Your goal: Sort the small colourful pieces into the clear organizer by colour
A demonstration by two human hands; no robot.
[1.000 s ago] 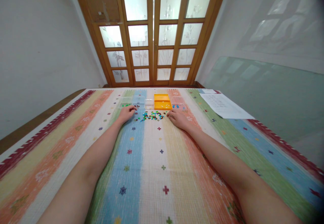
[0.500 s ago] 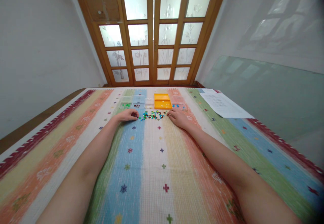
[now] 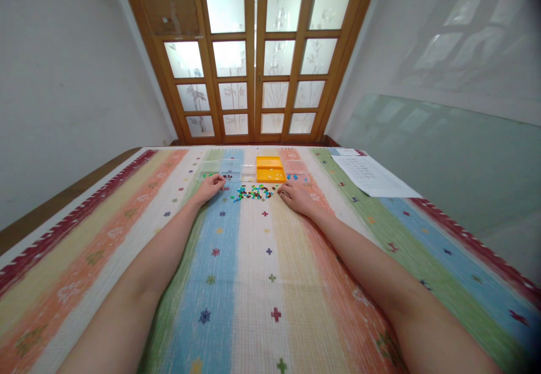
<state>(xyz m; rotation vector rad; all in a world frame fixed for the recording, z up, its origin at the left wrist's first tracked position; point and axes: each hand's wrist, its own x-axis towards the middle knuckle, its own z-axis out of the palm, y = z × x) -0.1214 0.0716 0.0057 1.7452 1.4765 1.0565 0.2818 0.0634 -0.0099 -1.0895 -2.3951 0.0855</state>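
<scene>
A loose pile of small coloured pieces [image 3: 255,192], mostly green, blue and dark red, lies on the striped tablecloth [image 3: 249,261]. My left hand [image 3: 210,186] is at the front of a clear box [image 3: 209,165] with green pieces, its fingertips pinched together beside the dark pieces [image 3: 228,177] in the neighbouring clear compartment. Anything in that pinch is too small to make out. At the pile's right edge rests my right hand [image 3: 293,196], fingers curled in and low to the cloth. What its fingertips hold, if anything, is hidden.
Behind the pile stands an open orange box [image 3: 270,163] with a few pale pieces. To its right is a clear box [image 3: 297,167] with blue pieces; a small clear box [image 3: 248,170] sits on its left. Printed paper [image 3: 372,177] lies on the right side of the table.
My left hand has gone from the pile's left edge up and leftward to the clear boxes. The right hand stays nearly in place at the pile.
</scene>
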